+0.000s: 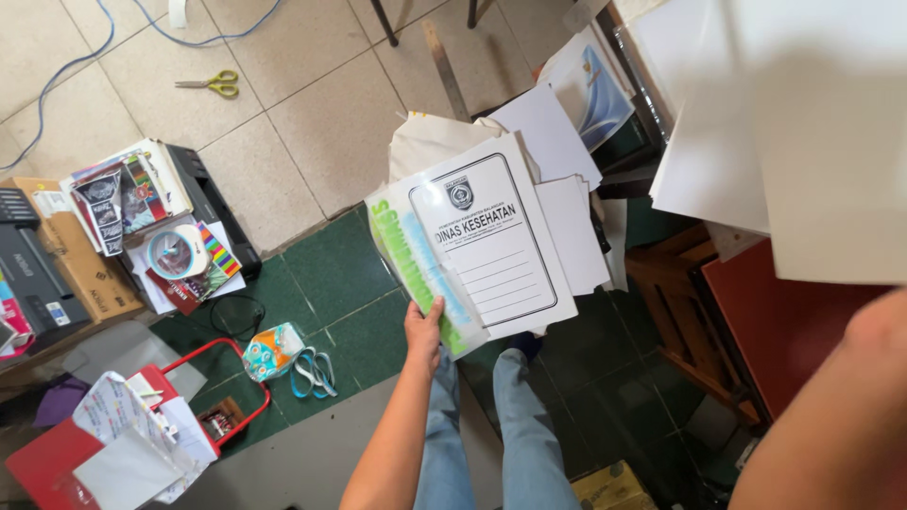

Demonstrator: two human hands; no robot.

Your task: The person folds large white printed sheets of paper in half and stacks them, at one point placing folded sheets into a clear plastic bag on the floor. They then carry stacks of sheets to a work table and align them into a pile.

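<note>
- The left hand point(423, 331) holds a stack of papers point(491, 241) by its near bottom corner.
- The stack sits up and away from that hand, out over the green floor point(331, 274) and above the person's legs point(501, 425).
- The long side of the stack points away from the person and leans a bit to the right.
- On top is a white folder point(496, 246) with a black frame drawn on it. Under it, on the left, a sheet with green letters point(406, 255) peeks out.
- The left hand is closed in a pinch. The thumb lies on top of the sheets and the other fingers are hidden under them.
- The right arm point(831, 416) is big and blurry at the right edge. Its hand goes up out of view, near the big white sheets point(756, 113) at the top right. I cannot tell if that hand is open or closed, or if it holds them.
- The left hand is the one on the stack, so it is much nearer.
- Far off on the pale floor lie yellow scissors point(213, 85). A printer point(28, 269) sits at the left.
</note>
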